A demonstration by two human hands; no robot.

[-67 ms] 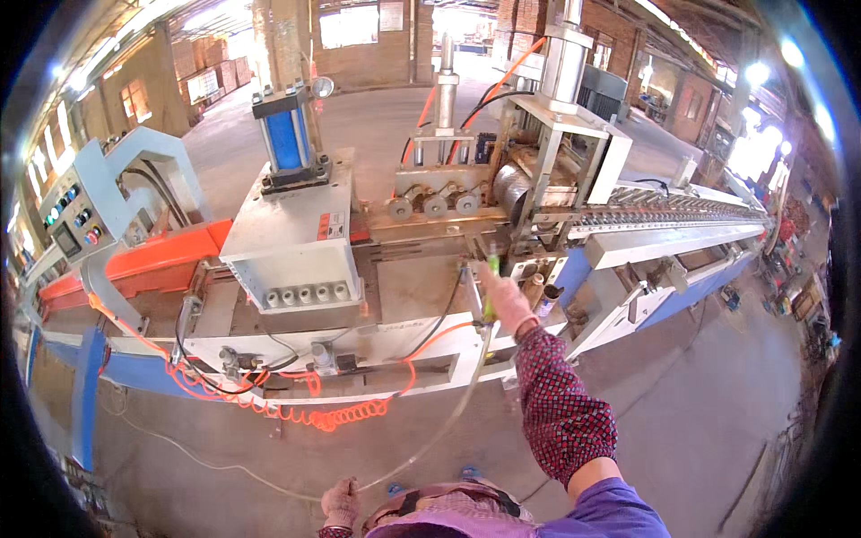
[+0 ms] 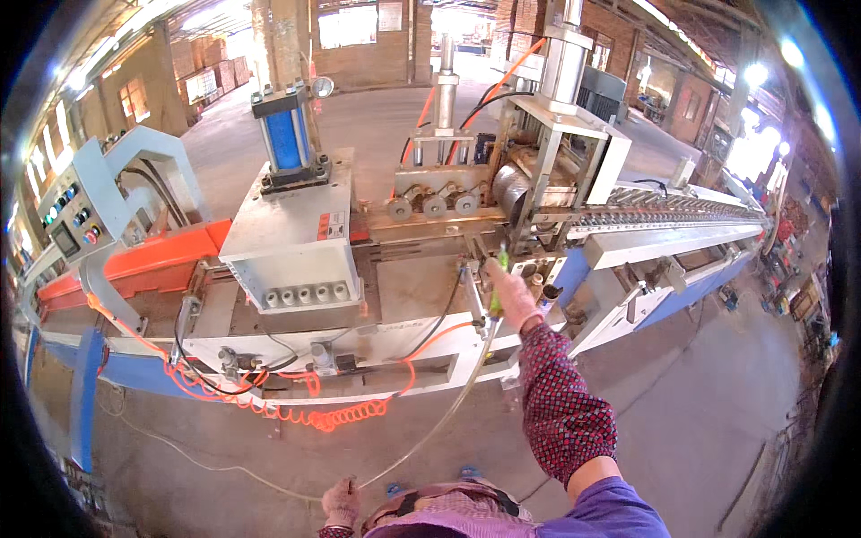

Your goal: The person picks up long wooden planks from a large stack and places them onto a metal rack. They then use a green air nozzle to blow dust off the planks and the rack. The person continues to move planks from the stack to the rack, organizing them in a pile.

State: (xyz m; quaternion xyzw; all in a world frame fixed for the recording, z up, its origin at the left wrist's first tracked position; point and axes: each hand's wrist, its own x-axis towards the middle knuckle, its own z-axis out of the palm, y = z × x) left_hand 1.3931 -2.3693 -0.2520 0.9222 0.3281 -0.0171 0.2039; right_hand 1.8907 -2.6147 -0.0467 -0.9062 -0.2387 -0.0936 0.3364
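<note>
My gloved right hand [image 2: 517, 301] is closed round a green air blow gun [image 2: 496, 302], its tip up beside the roller end of a long machine [image 2: 404, 334]. A clear hose [image 2: 446, 420] hangs from the gun's lower end and curves down toward my left hand [image 2: 341, 502]. That hand, also gloved, is low by my body and closed on the hose. Just right of the gun stand small bottles or cans [image 2: 549, 294] on the machine's ledge. A metal roller [image 2: 513, 190] sits behind my right hand.
A grey press box [image 2: 287, 247] with a blue cylinder stands at the left centre, and a button panel [image 2: 72, 220] is farther left. An orange coiled hose [image 2: 332, 417] hangs along the front. To the right runs a chain conveyor [image 2: 673, 215]. Hose also trails over the floor.
My right hand and the blow gun have shifted slightly to the right. My left hand has stayed nearly where it was.
</note>
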